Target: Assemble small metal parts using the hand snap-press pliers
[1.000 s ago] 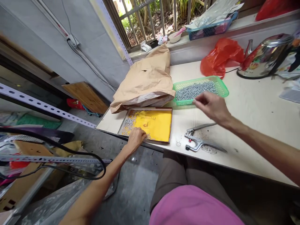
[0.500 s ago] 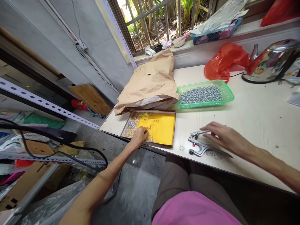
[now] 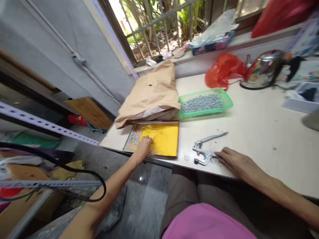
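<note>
My left hand [image 3: 144,146] reaches into a shallow tray lined in yellow [image 3: 166,141] at the table's front left corner. Its fingers are bunched together on a heap of small silver metal pieces [image 3: 133,139]; what they pinch is too small to make out. My right hand [image 3: 234,161] lies on the table near the front edge. Its fingers are together over the lower handle of a pair of metal hand pliers [image 3: 203,153], whose upper handle points up and to the right. A green basket [image 3: 228,99] full of similar silver pieces stands behind the pliers.
A crumpled brown paper bag [image 3: 152,91] lies behind the tray. A red plastic bag [image 3: 221,69] and a steel kettle [image 3: 264,68] stand at the back by the window ledge. Perforated metal rails [image 3: 47,126] and a black cable [image 3: 74,172] are at my left, below table level.
My right hand left the green basket, came down toward me and settled on the pliers' lower handle. My left hand stayed in the yellow tray. The view swung slightly.
</note>
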Tool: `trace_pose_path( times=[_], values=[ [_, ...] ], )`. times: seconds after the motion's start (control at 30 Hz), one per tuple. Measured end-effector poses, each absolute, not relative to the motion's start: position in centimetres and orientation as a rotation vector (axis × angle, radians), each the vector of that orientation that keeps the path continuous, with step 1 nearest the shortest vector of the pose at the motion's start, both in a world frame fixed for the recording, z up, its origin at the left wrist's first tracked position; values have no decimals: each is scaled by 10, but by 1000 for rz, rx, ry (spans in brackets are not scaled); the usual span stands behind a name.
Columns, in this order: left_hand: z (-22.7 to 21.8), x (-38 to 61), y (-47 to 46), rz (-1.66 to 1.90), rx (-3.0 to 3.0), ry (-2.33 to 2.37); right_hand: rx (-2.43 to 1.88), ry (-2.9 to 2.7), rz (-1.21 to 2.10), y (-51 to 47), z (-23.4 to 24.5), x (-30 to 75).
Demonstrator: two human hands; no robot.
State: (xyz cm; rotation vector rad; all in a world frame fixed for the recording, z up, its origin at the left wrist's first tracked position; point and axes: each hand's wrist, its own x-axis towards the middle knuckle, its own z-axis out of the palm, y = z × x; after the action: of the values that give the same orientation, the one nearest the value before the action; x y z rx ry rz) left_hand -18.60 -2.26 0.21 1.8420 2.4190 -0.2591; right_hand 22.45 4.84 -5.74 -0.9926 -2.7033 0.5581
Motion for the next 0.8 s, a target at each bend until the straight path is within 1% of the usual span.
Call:
trace_pose_path(
  times=[0.07,0.13,0.2,0.27,0.3,0.37,0.43,0.53,0.8],
  values=[
    [6,-186,-20,-273,1870,2382,-1005,-2779,515,49,-40,219],
    [13,-179,-16,-173,1881,2376,-1050,-2844,443,53,-29,216],
    [20,-159,-13,137,1759,2340,-1107,-2887,361,58,-23,216],
    [27,-125,-12,500,1475,2134,-1150,-2905,299,62,-21,219],
    [28,-105,-11,624,1319,1980,-1165,-2910,280,63,-20,220],
    [27,-63,-10,750,1078,1715,-1188,-2920,257,64,-19,222],
    [20,-28,-5,786,932,1593,-1208,-2931,241,65,-17,223],
    [4,0,4,760,830,1563,-1221,-2928,234,64,-17,223],
    [-14,7,12,660,760,1587,-1196,-2906,240,63,-22,223]
  ],
)
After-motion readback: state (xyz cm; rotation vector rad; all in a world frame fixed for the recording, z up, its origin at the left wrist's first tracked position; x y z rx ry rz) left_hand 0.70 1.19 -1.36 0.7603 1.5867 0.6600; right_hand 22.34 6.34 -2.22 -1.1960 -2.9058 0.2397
